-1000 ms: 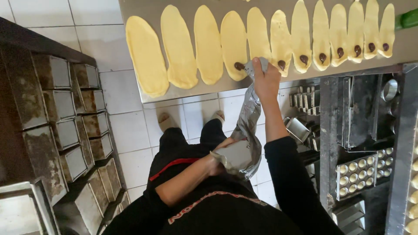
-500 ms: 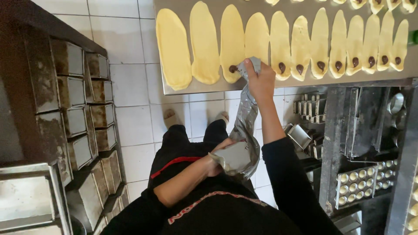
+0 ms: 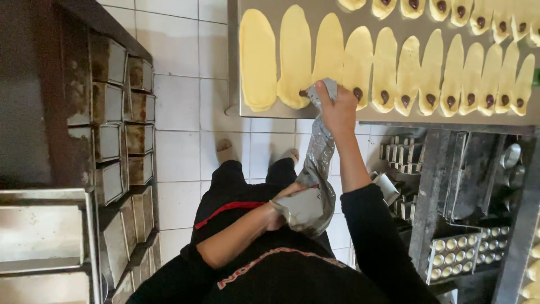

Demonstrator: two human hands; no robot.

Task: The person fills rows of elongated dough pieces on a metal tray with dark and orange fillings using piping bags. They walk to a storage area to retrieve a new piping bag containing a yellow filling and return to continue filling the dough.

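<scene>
Dough ovals (image 3: pixel 329 53), pale yellow and flattened long and thin, lie side by side in a row on the steel worktop (image 3: pixel 394 14), and most of those toward the far right carry a dark brown dab of filling near their lower ends. Over them stretches a silvery piping bag (image 3: pixel 315 169), crinkled and twisted, running from a fat bulging end near the person's waist up to a narrow tip that sits at the lower end of the second oval from the left, where a small dark blob (image 3: pixel 302 93) shows. Right hand (image 3: pixel 337 107) reaches up with the forearm straight, fingers curled tight round the bag's neck just behind the tip, knuckles outward. Left hand (image 3: pixel 284 200) is bent in close to the body, fingers closed around the full rear of the bag, partly hidden behind it. Black sleeves are pushed up above the forearms. Worn metal loaf tins (image 3: pixel 112 101) stand stacked on a rack at the left, and small moulds (image 3: pixel 458 253) sit on the shelves under the worktop.
</scene>
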